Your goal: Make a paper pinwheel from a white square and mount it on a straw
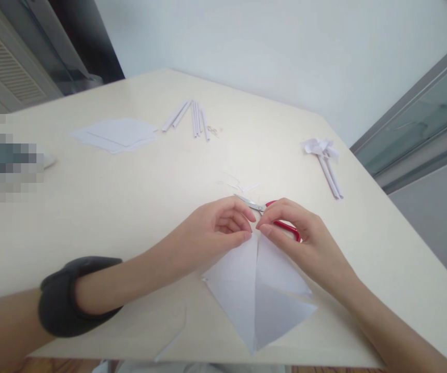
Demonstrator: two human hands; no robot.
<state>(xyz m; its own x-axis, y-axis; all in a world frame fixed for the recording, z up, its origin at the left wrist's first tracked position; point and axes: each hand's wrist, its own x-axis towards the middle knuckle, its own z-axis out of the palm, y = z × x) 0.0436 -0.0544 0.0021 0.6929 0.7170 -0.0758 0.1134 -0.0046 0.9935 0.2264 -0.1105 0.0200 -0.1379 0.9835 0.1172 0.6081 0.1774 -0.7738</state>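
Note:
A white paper square, creased and slit in from its corners, lies near the table's front edge. My left hand, with a black band on its wrist, has its fingers curled and its thumb against the paper's far corner, left of the slit. On the other side of that slit, my right hand pinches the paper's tip between thumb and forefinger. Scissors with red handles lie just beyond the paper, partly hidden by my right hand. Thin paper scraps are scattered past the blades.
Stacked paper sheets lie at the back left, beside several rolled paper sticks and small gold-coloured bits. Paper pinwheels on sticks rest at the right. A paper strip lies by the table's front edge.

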